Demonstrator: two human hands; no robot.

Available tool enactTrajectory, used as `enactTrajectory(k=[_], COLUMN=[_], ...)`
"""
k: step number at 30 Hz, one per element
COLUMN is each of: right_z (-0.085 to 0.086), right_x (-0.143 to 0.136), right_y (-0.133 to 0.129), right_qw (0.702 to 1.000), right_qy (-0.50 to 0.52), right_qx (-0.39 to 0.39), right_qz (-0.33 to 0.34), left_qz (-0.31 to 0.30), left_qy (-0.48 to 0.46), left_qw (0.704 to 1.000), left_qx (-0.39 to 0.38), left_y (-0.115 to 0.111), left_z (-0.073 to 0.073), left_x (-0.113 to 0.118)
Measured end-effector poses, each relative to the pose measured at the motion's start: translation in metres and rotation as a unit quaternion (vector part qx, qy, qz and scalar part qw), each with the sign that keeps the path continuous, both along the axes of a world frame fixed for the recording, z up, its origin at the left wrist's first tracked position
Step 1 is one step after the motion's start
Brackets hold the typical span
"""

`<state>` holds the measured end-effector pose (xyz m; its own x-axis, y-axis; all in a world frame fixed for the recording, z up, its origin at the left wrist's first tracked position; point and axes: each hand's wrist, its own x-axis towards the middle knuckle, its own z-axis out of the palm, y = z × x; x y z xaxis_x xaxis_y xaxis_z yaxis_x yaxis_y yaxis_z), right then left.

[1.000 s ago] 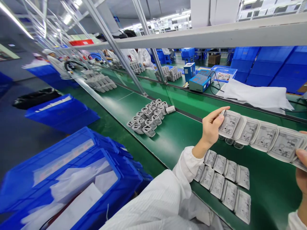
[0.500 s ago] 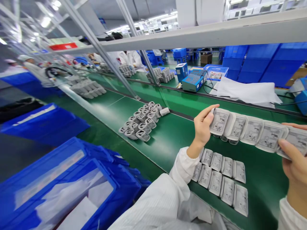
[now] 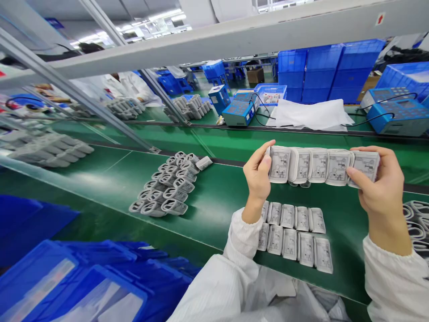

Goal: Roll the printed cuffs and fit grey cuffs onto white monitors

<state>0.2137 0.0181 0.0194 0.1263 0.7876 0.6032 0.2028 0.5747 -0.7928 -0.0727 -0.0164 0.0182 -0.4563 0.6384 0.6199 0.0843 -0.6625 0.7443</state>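
The left hand (image 3: 258, 174) and right hand (image 3: 384, 185) gripped opposite ends of a row of grey packs (image 3: 318, 165) above the bench (image 3: 219, 201), inside its near edge; likely light and soft, they needed squeezing endwise.

Two rows of folded pieces (image 3: 289, 243) lie on the bench (image 3: 214, 214), right of the rolls (image 3: 177, 184) and before the sheets (image 3: 310, 114).

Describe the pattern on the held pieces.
Dark line drawings on grey pieces, clearest in the head view.
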Motion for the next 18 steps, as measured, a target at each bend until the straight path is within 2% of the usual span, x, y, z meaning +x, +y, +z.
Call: enactTrajectory(k=[7,18], right_z=[0.0023,0.0052], right_x=[-0.0011,-0.0018], right_y=[-0.0018,-0.0048], right_qw=[1.000,1.000], right_qy=[0.006,0.000], right_qx=[-0.020,-0.019], right_qz=[0.015,0.018], left_qz=[0.020,0.015], left_qy=[0.005,0.009], left_qw=[1.000,1.000], left_qx=[-0.007,0.005], left_y=[-0.0024,-0.0028], left_z=[0.0035,0.0048], left_x=[0.0000,-0.0001])
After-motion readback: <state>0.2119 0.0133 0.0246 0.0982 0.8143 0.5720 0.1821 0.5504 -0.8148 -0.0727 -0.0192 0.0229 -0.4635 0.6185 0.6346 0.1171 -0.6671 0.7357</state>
